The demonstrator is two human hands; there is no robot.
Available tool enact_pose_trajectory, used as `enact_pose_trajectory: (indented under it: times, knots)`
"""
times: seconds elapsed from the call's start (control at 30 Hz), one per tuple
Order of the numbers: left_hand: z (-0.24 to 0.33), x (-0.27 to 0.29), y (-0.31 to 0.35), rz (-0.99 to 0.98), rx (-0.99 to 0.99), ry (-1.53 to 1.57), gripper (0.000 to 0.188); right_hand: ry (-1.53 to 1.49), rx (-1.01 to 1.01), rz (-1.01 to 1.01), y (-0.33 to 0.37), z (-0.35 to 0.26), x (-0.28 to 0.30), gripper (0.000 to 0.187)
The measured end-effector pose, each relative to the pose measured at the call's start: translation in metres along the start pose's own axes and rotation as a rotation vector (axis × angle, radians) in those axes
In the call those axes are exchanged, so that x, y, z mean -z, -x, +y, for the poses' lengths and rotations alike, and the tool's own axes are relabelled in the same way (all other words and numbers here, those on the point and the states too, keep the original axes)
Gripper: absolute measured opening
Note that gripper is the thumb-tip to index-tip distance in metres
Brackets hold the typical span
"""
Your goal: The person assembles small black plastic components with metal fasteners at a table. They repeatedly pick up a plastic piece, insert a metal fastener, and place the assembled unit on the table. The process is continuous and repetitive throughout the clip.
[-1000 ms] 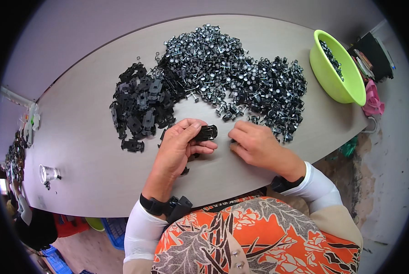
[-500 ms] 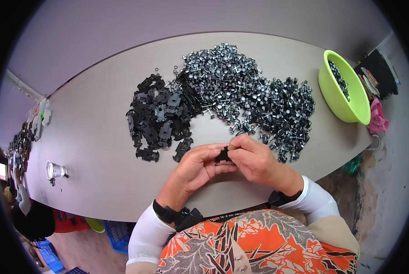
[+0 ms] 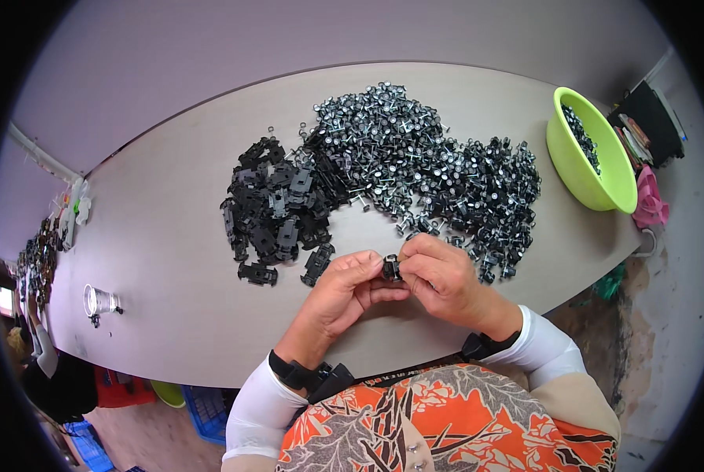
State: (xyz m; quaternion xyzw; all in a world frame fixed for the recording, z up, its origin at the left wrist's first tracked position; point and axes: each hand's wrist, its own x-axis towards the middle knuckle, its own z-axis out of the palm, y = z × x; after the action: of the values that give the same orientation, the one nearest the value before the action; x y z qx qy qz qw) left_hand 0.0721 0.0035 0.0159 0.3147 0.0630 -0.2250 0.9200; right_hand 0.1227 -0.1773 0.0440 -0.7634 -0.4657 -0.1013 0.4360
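Observation:
A small black toy car chassis [image 3: 391,268] is held up over the near middle of the table, with a pale, shiny detail showing on its face. My left hand [image 3: 347,288] is closed on its left side, thumb on top and fingers beneath. At its right end, my right hand [image 3: 441,277] is closed in a pinch; the fingertips hide whether a smaller part is between them. Beyond my left hand lies a heap of black chassis [image 3: 273,204]. A large pile of wheel-and-axle sets [image 3: 415,149], dark wheels on silvery axles, spreads beyond my right hand.
A lime-green basin [image 3: 603,177] with more wheel sets stands at the table's right edge, beside a pink bag [image 3: 650,200]. A clear cup [image 3: 98,300] sits on the left of the table [image 3: 171,236]. Another person [image 3: 53,381] is at the far left.
The chassis has turned between my hands, so a pale, shiny detail now shows. Both hands stay nearly in place, the right fingers shifting slightly. The whole view has moved a little.

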Motion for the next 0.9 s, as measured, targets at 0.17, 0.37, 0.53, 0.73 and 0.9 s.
enact_pose_trajectory:
  times: [0.17,0.37,0.53,0.73,0.9]
  knots:
    - [-0.006,0.004,-0.001,-0.055,-0.046,-0.138,0.019,0.003,-0.048,-0.093,0.001,-0.009,0.006,0.014]
    - [-0.004,-0.010,0.009,0.024,-0.070,-0.155,0.016,0.040,-0.006,-0.028,0.008,-0.015,-0.002,0.022]
    - [-0.009,-0.001,0.023,0.155,-0.093,-0.466,0.023,-0.185,0.023,-0.148,0.010,-0.023,-0.006,0.027]
    - [0.008,0.001,0.067,0.378,-0.301,-0.502,0.026,-0.098,0.003,-0.117,0.008,0.005,0.018,0.020]
    - [0.034,0.016,0.159,0.530,-0.295,-0.665,0.027,0.096,-0.198,-0.098,0.005,0.034,0.035,0.019]
